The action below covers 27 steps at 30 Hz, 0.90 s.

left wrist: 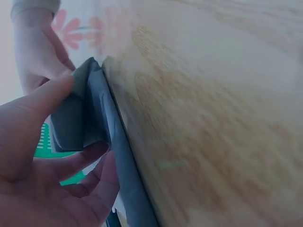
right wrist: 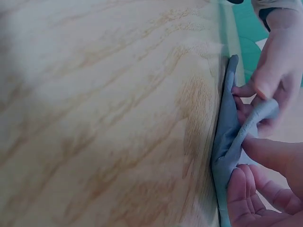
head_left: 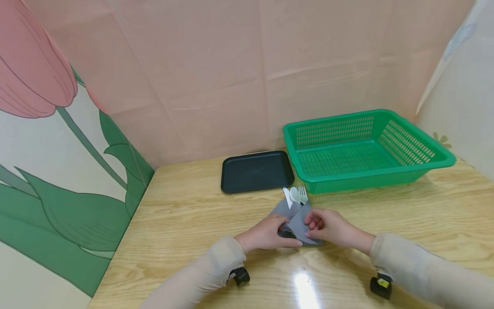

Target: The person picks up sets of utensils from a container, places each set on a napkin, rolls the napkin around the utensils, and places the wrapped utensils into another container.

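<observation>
A grey cloth napkin (head_left: 298, 223) lies partly folded on the wooden table, one flap lifted. From its far end stick out a white knife (head_left: 287, 198), a white spoon (head_left: 294, 195) and a white fork (head_left: 302, 195); their handles are hidden by the cloth. My left hand (head_left: 270, 233) holds the napkin's left side, thumb on the raised flap and fingers at the fold, as the left wrist view shows. On the right side, my right hand (head_left: 335, 227) pinches the cloth between thumb and fingers. Both wrist views show the napkin (left wrist: 97, 109) bent up between the hands.
Behind the napkin lies a black tray (head_left: 256, 172). To its right stands a green plastic basket (head_left: 347, 183) with slotted walls, close to the fork. A pink cloth backdrop (head_left: 200, 81) hangs behind the table (head_left: 185, 214).
</observation>
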Each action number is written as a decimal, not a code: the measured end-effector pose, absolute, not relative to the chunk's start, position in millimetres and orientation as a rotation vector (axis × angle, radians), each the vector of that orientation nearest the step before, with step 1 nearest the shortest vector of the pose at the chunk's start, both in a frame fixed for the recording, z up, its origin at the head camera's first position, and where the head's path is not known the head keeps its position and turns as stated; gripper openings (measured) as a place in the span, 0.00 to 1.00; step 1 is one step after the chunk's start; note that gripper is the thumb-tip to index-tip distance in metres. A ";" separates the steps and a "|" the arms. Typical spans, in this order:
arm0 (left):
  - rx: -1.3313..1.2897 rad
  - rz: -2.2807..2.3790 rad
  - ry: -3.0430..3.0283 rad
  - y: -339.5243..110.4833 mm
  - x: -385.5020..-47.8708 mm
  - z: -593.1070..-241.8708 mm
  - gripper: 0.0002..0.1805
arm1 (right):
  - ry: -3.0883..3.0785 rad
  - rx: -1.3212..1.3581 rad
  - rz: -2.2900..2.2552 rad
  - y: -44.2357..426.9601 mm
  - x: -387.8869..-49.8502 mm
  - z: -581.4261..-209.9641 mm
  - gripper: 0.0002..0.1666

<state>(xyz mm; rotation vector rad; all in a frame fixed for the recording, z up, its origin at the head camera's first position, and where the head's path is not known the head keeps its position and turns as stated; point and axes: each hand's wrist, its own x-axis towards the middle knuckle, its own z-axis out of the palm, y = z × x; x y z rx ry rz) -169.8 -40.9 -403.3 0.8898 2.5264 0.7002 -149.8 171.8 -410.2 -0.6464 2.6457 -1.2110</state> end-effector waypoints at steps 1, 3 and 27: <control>0.872 0.725 2.515 -40.9 -170.1 -402.9 0.20 | 2.651 -0.647 -1.203 171.5 -150.1 -409.9 0.13; 0.849 0.766 2.495 -40.8 -170.9 -402.6 0.19 | 2.665 -0.663 -1.191 170.8 -150.6 -409.6 0.13; 0.869 0.804 2.623 -35.6 -173.4 -408.8 0.18 | 2.786 -0.779 -1.021 162.9 -150.9 -408.3 0.16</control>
